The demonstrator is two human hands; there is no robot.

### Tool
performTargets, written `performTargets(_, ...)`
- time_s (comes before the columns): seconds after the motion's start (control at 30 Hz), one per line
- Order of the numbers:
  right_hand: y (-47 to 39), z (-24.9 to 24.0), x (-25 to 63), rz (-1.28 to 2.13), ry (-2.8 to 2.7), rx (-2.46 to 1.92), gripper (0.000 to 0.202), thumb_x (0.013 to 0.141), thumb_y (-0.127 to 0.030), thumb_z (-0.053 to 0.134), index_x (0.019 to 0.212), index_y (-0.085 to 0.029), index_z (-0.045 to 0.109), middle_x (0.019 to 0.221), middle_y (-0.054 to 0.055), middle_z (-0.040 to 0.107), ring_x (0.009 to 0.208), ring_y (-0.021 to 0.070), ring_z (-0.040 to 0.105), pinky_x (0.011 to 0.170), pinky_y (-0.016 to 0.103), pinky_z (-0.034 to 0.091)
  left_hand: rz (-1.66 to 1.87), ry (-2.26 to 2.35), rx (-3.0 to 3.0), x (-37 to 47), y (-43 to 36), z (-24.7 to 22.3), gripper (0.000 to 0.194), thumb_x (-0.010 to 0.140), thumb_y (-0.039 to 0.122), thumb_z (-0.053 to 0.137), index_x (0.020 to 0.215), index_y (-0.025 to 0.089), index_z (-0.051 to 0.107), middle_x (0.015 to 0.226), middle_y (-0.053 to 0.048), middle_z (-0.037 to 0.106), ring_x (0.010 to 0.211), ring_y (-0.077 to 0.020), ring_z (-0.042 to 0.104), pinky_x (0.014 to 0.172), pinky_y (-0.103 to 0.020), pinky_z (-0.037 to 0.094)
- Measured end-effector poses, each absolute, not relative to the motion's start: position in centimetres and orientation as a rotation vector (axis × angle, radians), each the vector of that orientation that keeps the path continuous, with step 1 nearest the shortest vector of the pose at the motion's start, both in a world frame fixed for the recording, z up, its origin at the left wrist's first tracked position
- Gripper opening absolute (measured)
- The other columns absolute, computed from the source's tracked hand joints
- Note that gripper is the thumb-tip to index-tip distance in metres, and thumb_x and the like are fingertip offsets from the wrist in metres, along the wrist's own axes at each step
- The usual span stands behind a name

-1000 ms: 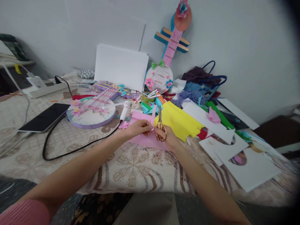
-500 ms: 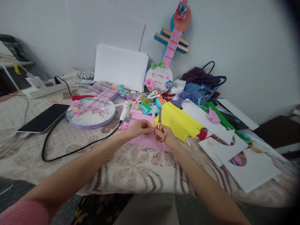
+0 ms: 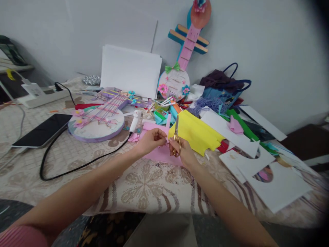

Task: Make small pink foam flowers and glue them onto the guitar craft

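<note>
My left hand [image 3: 154, 140] pinches a small bit of pink paper, its fingertips close to those of my other hand. Golden-handled scissors [image 3: 176, 140] are held in my right hand [image 3: 183, 151], with the blades pointing up and away from me; its fingertips also meet at the pink bit. Beneath both hands lies a sheet of pink paper [image 3: 161, 155], and a narrow pink strip [image 3: 168, 122] rises behind them. Yellow paper [image 3: 194, 132] lies just right of the scissors. A white glue gun [image 3: 135, 121] with a black cord rests left of the hands.
A round stringed craft instrument [image 3: 97, 125] and a tablet [image 3: 43, 130] lie at the left. Another decorated instrument [image 3: 174, 82] leans on the wall. White cut sheets [image 3: 277, 188], purple yarn [image 3: 208, 104] and a blue bag [image 3: 223, 96] are at the right.
The view has shifted slightly. Both hands stay close together, with my left fingertips bunched a little differently at the pink bit; the scissors remain in my right hand.
</note>
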State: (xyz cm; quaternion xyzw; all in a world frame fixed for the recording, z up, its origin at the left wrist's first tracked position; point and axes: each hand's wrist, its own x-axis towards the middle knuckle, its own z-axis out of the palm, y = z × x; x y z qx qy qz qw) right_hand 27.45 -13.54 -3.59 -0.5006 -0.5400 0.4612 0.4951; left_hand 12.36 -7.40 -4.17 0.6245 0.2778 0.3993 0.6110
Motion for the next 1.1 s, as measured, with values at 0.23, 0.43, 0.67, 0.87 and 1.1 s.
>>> performTargets(0.23,-13.7,-3.4,27.5,1.068,-1.337,-1.241,0.014,0.074,-0.03,0.056,0.072,-0.017,0.05,0.044,-0.006,0.049,0.038,0.007,0.038,0.038,0.02,0.028,0.823,0.645,1.232,12.3,-7.8,-3.7,0.018,0.069,0.018,0.066,0.083,0.012,0.056,0.069,0.0,0.059,0.057,-0.0066,0.056,0.061,-0.023,0.046)
performTargets(0.43,-13.6,-3.4,27.6,1.063,-1.348,-1.232,0.01,0.073,-0.026,0.054,0.07,-0.018,0.05,0.044,-0.006,0.049,0.038,0.0073,0.039,0.038,0.02,0.028,0.773,0.715,1.207,12.2,-8.1,-3.0,0.033,0.077,0.044,0.058,0.08,0.012,0.057,0.065,-0.003,0.06,0.058,-0.0097,0.058,0.06,-0.025,0.046)
performTargets(0.67,-13.6,-3.4,27.6,1.087,-1.353,-1.254,0.012,0.074,-0.028,0.054,0.071,-0.018,0.05,0.044,-0.006,0.049,0.037,0.007,0.037,0.038,0.02,0.027,0.703,0.735,1.432,12.1,-8.2,-3.0,0.023,0.07,0.032,0.067,0.067,0.012,0.056,0.059,-0.001,0.06,0.055,-0.0086,0.054,0.056,-0.022,0.042)
performTargets(0.87,-13.5,-3.4,27.8,1.073,-1.338,-1.225,0.03,0.081,-0.047,0.051,0.071,-0.018,0.05,0.046,-0.005,0.046,0.039,0.008,0.039,0.04,0.022,0.029,0.797,0.747,1.327,12.0,-7.9,-3.0,0.019,0.071,0.028,0.066,0.066,0.013,0.055,0.058,-0.001,0.059,0.052,-0.0085,0.053,0.055,-0.023,0.042)
performTargets(1.1,-14.3,-3.6,27.1,1.025,-1.482,-1.277,0.046,0.082,-0.063,0.038,0.069,-0.02,0.046,0.049,-0.005,0.043,0.043,0.0099,0.043,0.044,0.023,0.034,0.876,0.757,1.207,12.0,-7.8,-3.0,0.019,0.072,0.026,0.066,0.069,0.013,0.054,0.062,-0.002,0.061,0.054,-0.008,0.055,0.056,-0.023,0.044)
